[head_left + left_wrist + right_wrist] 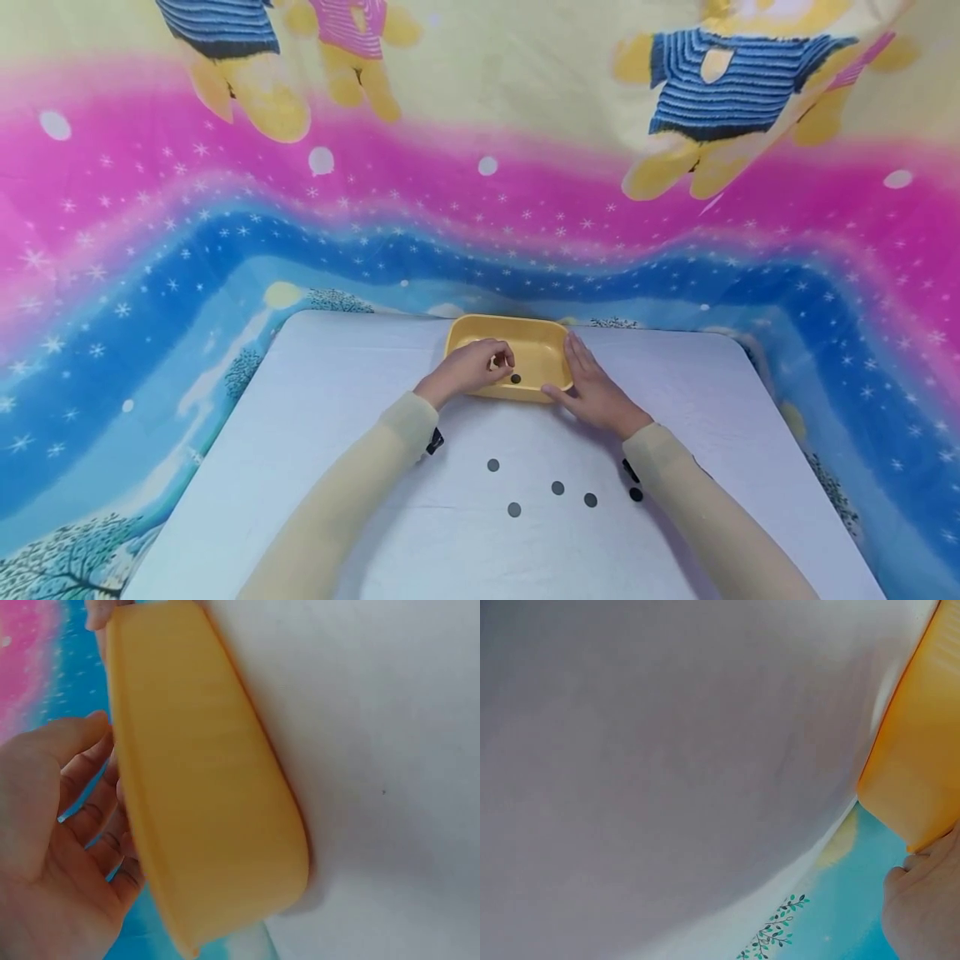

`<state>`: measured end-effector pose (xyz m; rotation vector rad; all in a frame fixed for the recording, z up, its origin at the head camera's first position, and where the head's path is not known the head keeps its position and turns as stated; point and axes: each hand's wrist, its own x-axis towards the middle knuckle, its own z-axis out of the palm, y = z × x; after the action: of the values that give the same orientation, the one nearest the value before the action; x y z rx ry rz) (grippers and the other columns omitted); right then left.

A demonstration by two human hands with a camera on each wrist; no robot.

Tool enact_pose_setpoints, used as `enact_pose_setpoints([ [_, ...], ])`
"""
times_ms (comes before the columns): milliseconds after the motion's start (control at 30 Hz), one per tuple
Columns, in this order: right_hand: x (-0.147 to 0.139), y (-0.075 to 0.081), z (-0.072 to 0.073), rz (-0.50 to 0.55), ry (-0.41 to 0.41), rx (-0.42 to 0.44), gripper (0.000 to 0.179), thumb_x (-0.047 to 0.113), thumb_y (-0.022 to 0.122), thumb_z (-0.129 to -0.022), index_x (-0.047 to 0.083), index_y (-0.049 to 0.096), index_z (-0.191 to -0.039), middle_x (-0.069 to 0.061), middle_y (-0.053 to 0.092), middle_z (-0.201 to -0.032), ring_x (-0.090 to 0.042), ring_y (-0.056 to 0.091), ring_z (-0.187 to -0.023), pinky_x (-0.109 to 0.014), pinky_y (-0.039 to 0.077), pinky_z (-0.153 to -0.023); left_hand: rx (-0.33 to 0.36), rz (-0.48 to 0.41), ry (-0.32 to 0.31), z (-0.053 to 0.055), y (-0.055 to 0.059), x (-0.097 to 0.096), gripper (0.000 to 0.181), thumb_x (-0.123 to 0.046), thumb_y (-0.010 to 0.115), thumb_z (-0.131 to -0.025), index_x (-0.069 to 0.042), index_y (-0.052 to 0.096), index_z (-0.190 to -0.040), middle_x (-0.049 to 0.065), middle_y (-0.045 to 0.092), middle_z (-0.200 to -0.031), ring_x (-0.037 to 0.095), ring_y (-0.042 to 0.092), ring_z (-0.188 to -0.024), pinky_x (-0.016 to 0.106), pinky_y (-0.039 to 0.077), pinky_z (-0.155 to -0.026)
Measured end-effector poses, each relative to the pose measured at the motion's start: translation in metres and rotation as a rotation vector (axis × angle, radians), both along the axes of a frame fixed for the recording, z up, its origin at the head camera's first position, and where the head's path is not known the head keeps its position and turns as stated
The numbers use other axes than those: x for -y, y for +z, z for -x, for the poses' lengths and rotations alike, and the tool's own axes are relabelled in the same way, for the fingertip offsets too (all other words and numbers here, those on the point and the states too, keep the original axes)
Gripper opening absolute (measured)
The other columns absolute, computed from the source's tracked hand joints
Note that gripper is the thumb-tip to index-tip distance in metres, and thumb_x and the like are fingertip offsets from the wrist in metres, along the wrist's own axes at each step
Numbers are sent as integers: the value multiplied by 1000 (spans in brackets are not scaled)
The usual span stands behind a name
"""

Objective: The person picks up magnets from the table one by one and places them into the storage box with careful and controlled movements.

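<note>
A yellow plastic box [532,329] stands at the far edge of the white table. My left hand [474,365] is over its front left part, fingers loosely bent. In the left wrist view the thumb [71,739] and fingers stand apart at the rim, nothing between them. Just below the fingertips, a small dark round disc [515,378] shows inside the box near the front wall. My right hand [597,396] holds the box's front right corner, thumb at the front rim and fingers along the right side. In the right wrist view its knuckles [922,892] show beside the box [919,742].
Several flat round discs lie on the white table [420,533] in front of the box, among them a grey disc [492,465] and a darker disc [636,494] by the right sleeve. A patterned cloth [480,192] hangs right behind the table's far edge.
</note>
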<state>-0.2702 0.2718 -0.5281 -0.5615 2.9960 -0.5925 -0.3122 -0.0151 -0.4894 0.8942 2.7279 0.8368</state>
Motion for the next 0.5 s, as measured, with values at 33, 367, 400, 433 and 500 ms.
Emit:
enact_pose_setpoints([
  [33, 0, 0, 0, 1, -1, -1, 114, 76, 48, -102, 5, -7, -171, -15, -7, -181, -38, -1, -166, -62, 16, -132, -6, -2, -7, -2, 1, 1, 7, -27, 71, -106, -23, 72, -111, -8, 66, -102, 12, 61, -91, 31, 55, -84],
  [367, -1, -1, 0, 5, 2, 1, 114, 76, 49, -102, 4, -6, -171, -16, -6, -181, -40, 2, -166, -62, 17, -131, -60, -40, -57, -25, 8, 13, 11, -28, 72, -106, -23, 72, -115, -10, 67, -103, 15, 63, -89, 30, 54, -80],
  [400, -1, -1, 1, 4, 4, 4, 114, 77, 48, -102, 4, -6, -171, -15, -7, -181, -39, 1, -166, -62, 16, -132, -65, -44, -62, -28, 9, 14, 11, -29, 71, -106, -23, 73, -116, -11, 67, -103, 15, 63, -89, 30, 54, -80],
  [433, -2, -1, 1, 6, 3, 6, 114, 77, 47, -102, 5, -6, -171, -13, -8, -181, -38, 1, -166, -61, 16, -132, -70, -48, -65, -30, 9, 15, 12, -29, 71, -106, -23, 73, -116, -11, 67, -103, 14, 63, -89, 30, 54, -81],
  [500, -2, 0, 1, 6, 3, 7, 113, 78, 47, -102, 6, -7, -171, -12, -9, -181, -37, 0, -167, -60, 16, -132, -84, -45, -74, -37, 9, 16, 12, -30, 71, -107, -23, 73, -117, -12, 67, -103, 12, 62, -89, 29, 54, -82],
])
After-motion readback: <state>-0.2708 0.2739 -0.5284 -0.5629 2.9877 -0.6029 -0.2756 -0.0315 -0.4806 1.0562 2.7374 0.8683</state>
